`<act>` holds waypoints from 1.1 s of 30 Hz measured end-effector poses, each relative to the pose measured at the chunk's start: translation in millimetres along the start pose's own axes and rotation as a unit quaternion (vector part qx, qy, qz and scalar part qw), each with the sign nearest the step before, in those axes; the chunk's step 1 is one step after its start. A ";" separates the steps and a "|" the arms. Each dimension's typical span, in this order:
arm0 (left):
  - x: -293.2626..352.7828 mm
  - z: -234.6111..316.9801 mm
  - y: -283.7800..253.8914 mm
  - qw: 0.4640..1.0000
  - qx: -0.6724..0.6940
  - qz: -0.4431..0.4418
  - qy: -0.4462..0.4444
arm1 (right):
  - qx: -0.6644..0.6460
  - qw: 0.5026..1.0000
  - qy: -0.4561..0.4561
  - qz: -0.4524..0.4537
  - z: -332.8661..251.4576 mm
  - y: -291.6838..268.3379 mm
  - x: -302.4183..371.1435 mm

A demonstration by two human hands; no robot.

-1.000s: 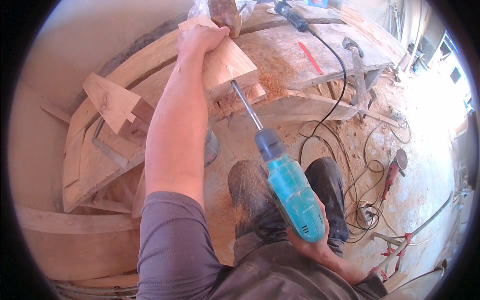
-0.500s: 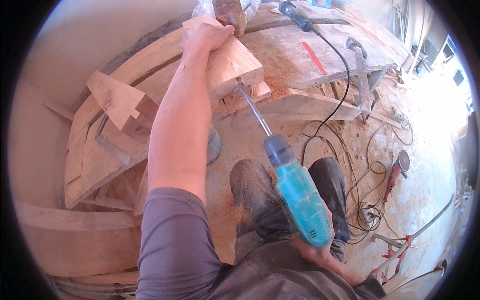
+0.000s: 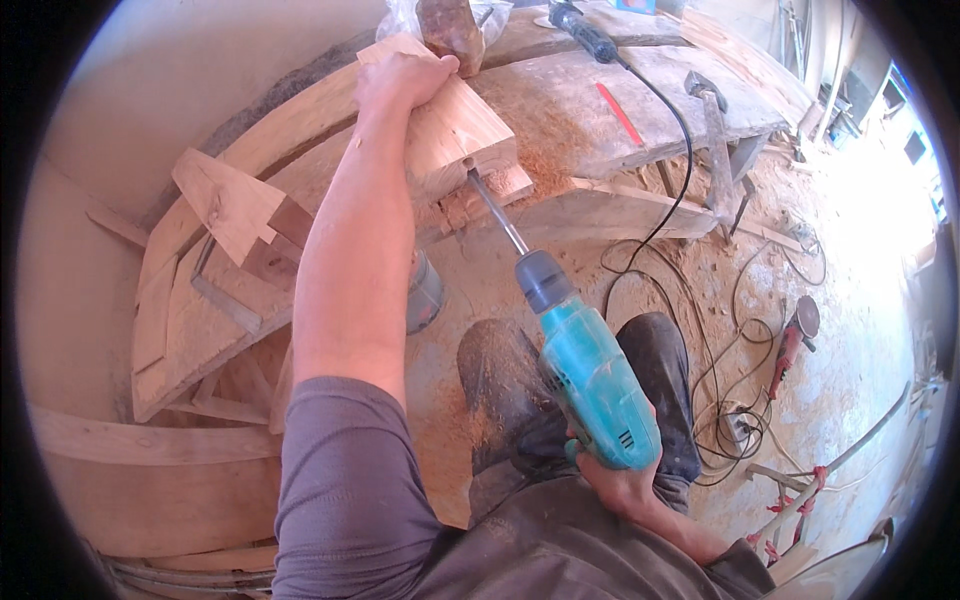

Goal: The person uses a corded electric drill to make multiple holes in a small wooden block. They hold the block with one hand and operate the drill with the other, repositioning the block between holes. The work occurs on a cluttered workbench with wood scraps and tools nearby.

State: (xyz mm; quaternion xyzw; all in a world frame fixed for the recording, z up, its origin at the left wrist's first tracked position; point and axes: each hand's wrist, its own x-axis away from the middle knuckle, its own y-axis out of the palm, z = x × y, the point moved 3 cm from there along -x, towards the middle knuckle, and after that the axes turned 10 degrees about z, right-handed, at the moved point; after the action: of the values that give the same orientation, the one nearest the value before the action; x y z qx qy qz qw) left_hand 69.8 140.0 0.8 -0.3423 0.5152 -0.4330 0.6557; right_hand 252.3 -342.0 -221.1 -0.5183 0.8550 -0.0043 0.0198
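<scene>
My left hand (image 3: 403, 80) is closed over the far end of a thick pale wooden block (image 3: 455, 128), pressing it on the workbench. In my right hand (image 3: 618, 482) is a teal power drill (image 3: 598, 375), gripped by its handle beside my right knee. Its long drill bit (image 3: 497, 212) runs up to the block's near end face, with the tip sunk in a hole there. Under the block lies another piece of wood (image 3: 518, 183). Sawdust (image 3: 552, 140) is spread on the bench beside them.
On the bench (image 3: 640, 130) lie a red pencil (image 3: 620, 113), a hammer (image 3: 712, 125) and a corded black-handled tool (image 3: 585, 35). A jointed wood piece (image 3: 235, 205) rests at left. An angle grinder (image 3: 795, 345) and tangled cords (image 3: 715, 430) lie on the floor at right. A bucket (image 3: 425, 295) stands below.
The drill has moved forward and slightly left, its bit deeper in the block, with less of it showing. My left hand still holds the block; the view has shifted a little.
</scene>
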 end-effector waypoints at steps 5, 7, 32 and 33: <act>8.0 4.6 -5.4 1.000 -0.014 0.006 0.022 | -0.028 0.998 0.052 0.009 -25.3 7.4 -12.3; 6.7 3.6 -3.8 1.000 -0.007 0.000 0.025 | -0.001 1.000 0.027 0.008 -29.7 4.2 -13.0; 9.3 1.7 -8.2 0.998 -0.019 -0.001 0.065 | 0.211 0.964 -0.158 -0.023 -195.1 -20.1 -36.9; 10.6 3.4 -8.8 0.997 -0.017 -0.001 0.069 | 0.224 0.959 -0.171 -0.027 -199.4 -20.2 -37.9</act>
State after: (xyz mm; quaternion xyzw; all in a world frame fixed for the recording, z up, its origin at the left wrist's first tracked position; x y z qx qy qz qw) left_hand 72.2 126.8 5.5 -0.3231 0.5661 -0.4472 0.6125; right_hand 280.1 -320.4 -20.2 -0.5165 0.8016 -0.1081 0.2811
